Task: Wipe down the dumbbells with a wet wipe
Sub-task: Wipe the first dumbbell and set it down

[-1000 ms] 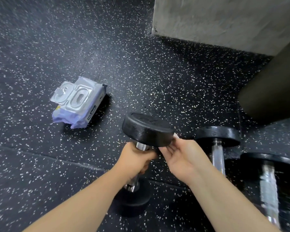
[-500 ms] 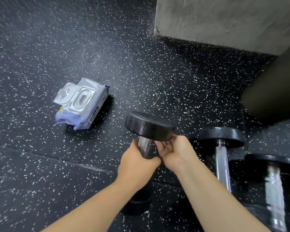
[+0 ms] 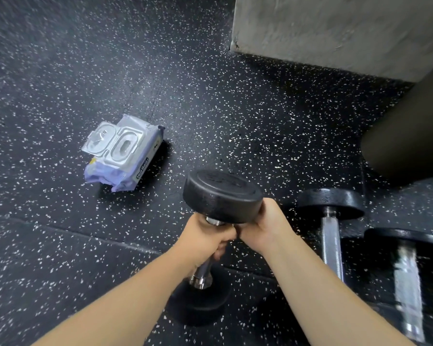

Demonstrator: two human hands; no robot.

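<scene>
On the speckled floor (image 3: 235, 121), left hand (image 3: 205, 243) clasps the dumbbell (image 3: 220, 193) handle, right hand (image 3: 265, 228) curled round its top rim

Black speckled rubber floor (image 3: 60, 71); a grey concrete block (image 3: 335, 28) top right; a dark rounded bulk (image 3: 410, 136) just below it.

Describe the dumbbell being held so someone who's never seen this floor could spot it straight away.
From the grey concrete block at top right, come down the speckled black floor. It is the leftmost dumbbell of three, nearest the wipes pack. Only this one is gripped: left hand on its handle, right hand at its upper head.
</scene>
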